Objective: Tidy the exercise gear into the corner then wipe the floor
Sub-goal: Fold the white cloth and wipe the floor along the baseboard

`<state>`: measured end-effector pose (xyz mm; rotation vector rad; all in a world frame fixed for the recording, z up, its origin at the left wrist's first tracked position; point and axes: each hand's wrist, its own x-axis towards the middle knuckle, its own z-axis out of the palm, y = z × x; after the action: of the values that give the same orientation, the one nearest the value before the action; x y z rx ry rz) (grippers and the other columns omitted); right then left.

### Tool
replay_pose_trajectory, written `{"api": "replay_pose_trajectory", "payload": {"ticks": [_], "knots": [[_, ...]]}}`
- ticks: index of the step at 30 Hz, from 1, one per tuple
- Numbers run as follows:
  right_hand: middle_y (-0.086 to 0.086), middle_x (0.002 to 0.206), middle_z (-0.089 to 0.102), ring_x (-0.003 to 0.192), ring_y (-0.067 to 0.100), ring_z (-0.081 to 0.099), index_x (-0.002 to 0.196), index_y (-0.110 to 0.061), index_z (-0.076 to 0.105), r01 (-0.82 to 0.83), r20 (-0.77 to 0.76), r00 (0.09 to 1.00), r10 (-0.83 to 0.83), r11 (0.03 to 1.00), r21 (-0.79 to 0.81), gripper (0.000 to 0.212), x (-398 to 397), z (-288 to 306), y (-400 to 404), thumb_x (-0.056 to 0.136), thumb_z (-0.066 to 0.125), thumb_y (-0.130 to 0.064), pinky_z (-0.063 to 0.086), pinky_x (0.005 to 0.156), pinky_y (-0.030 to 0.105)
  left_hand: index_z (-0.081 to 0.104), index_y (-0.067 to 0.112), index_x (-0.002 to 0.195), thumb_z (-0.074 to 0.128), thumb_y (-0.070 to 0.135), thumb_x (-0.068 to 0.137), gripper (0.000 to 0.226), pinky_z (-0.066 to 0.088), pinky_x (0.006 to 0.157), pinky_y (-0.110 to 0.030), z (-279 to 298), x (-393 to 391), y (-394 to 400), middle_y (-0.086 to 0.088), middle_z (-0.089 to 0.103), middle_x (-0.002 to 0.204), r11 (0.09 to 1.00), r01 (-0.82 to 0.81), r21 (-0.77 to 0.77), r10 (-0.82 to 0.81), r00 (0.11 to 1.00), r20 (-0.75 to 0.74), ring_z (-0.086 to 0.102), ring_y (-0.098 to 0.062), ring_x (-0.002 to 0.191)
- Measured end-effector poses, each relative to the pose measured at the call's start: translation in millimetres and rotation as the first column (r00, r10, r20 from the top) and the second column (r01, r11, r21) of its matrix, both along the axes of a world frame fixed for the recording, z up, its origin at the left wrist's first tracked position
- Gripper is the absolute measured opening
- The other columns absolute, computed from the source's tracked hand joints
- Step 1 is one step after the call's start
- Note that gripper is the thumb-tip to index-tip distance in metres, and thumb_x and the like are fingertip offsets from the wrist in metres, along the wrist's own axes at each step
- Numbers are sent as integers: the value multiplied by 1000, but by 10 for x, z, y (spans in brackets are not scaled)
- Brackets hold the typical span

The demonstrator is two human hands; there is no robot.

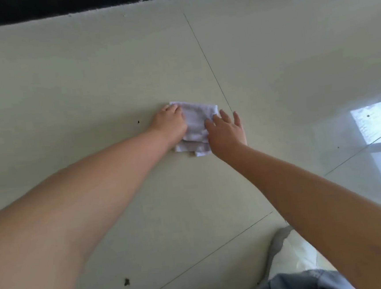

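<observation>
Honestly, my left hand (171, 123) grips the cloth (197, 123), my right hand (226, 130) lies flat on it; wiping could miss the speck (138, 122) beside it.

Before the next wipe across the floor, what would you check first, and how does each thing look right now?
1. White cloth lies flat on the floor tile: ok.
2. Left hand grips the cloth's left edge: ok.
3. Right hand rests on the cloth, fingers straight: ok.
4. Dark speck left of the cloth wiped away: not ok.
5. Larger dark spot near the left arm cleaned: not ok.
6. Exercise gear tidied into the corner: cannot tell, out of view.
</observation>
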<state>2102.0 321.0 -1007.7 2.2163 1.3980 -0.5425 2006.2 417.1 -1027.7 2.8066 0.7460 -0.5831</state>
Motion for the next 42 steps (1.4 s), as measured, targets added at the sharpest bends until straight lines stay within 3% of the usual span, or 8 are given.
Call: {"api": "replay_pose_trajectory", "payload": {"ticks": [3,11,20,26,29,36,39,42], "knots": [[6,135,52,138,22,27,129,-15,51,-49,-31,998,49,999,-2,34,-439,101,-84,96,41,-18,1,120,38,36,-3,141,24,7,102,42,21,116,-32,69,-338,50,-15,34,150,997,57,-49,-58,998,-21,27,-27,142],[6,116,63,124,25,40,108,-10,65,-130,-19,991,129,974,-183,24,-660,311,-746,93,46,-10,22,110,36,40,-12,136,-4,24,90,73,25,116,-38,79,-477,-579,-26,35,147,939,238,-247,-221,971,95,32,-35,140],[3,118,62,117,21,54,112,-14,60,-216,107,962,251,940,-264,27,779,302,-632,91,44,-6,28,107,32,1,2,151,32,18,102,60,0,121,-34,209,443,-1082,-15,-9,159,966,190,-178,-240,914,-327,-7,-27,149],[8,120,62,117,27,55,114,-11,61,-140,136,980,146,989,-51,28,1645,176,-348,92,44,-7,34,102,35,7,2,151,37,20,100,62,11,120,-35,281,1368,-775,-12,-7,160,995,-21,-94,-18,917,-398,-3,-25,149],[12,123,58,119,30,52,122,-9,53,-168,80,984,161,982,88,31,1911,84,-174,93,43,-7,35,101,36,31,6,145,40,19,99,49,32,111,-34,272,1688,-578,-8,23,154,998,-42,-48,15,888,-460,26,-24,144],[9,123,58,118,28,50,121,-9,53,-383,-164,897,411,906,179,30,2016,34,-153,93,42,-6,35,99,34,50,3,126,47,21,96,36,45,91,-39,236,1499,-880,-17,48,133,932,-350,-89,322,918,-232,51,-34,121],[7,109,63,105,26,56,111,-9,58,-544,-238,770,592,805,237,25,1958,-54,-611,85,56,-10,36,93,33,68,1,81,65,21,77,20,52,63,-30,196,1244,-1333,-18,67,83,998,-57,-29,55,997,-61,69,-32,77],[-1,62,64,57,21,62,73,-12,71,-682,-203,613,763,642,350,41,1926,-173,-1196,35,85,-16,34,74,31,63,10,54,49,21,67,22,42,64,-31,51,923,-1759,-8,62,58,990,115,87,-122,989,78,59,-26,60]]}}
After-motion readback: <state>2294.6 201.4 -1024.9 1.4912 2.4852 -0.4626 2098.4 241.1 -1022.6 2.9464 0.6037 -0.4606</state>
